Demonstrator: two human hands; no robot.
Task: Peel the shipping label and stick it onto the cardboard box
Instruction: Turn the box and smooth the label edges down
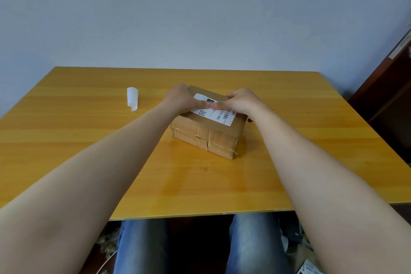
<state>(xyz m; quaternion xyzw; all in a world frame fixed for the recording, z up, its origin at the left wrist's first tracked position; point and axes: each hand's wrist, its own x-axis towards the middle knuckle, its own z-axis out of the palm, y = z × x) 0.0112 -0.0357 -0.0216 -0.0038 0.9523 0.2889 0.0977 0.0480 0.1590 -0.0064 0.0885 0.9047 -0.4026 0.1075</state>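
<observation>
Both hands (pixel 211 103) press flat on the label (pixel 219 113) atop the box (pixel 206 138) (mid-frame); smoothing outward should avoid bubbles.

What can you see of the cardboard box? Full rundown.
The cardboard box is small, brown and closed, sitting mid-table on the wooden table, turned at an angle to the table edge. Its near side is creased, covered in clear tape, with a dark tear near the lower middle. A white shipping label with barcode, QR code and printed text lies on top. The left hand and right hand press on the label, fingertips meeting at its centre.
</observation>
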